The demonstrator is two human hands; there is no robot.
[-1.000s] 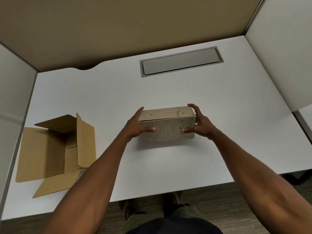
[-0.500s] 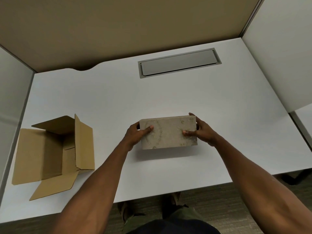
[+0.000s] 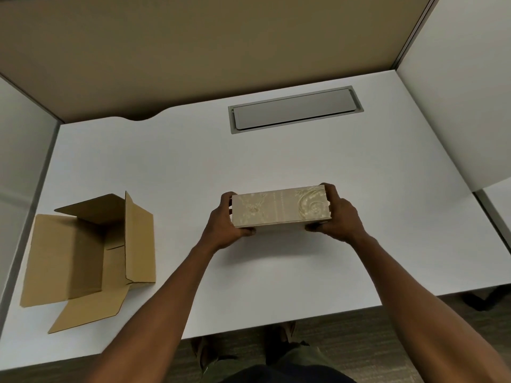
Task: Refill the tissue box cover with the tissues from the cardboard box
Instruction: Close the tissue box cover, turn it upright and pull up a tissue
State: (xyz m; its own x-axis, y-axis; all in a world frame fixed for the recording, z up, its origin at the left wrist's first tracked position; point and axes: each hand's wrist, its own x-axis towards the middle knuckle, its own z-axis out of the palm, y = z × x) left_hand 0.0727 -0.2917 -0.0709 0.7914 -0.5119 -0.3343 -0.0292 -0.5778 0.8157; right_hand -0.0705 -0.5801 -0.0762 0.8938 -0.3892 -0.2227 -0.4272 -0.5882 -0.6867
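A beige tissue box cover (image 3: 280,205) with a pale floral pattern is held a little above the middle of the white desk (image 3: 276,286). My left hand (image 3: 224,225) grips its left end and my right hand (image 3: 336,217) grips its right end. A patterned long face is turned toward me; its opening is hidden. The brown cardboard box (image 3: 83,255) lies open on the desk at the left, flaps spread, and its visible inside looks bare. No tissues are in sight.
A grey cable hatch (image 3: 294,109) is set flush into the desk at the back. Partition walls close off the back, left and right. The desk's front edge runs just below my forearms, with carpet and my legs beneath.
Both hands have turned the cover over, so a different patterned face now points at me. The cardboard box has not moved.
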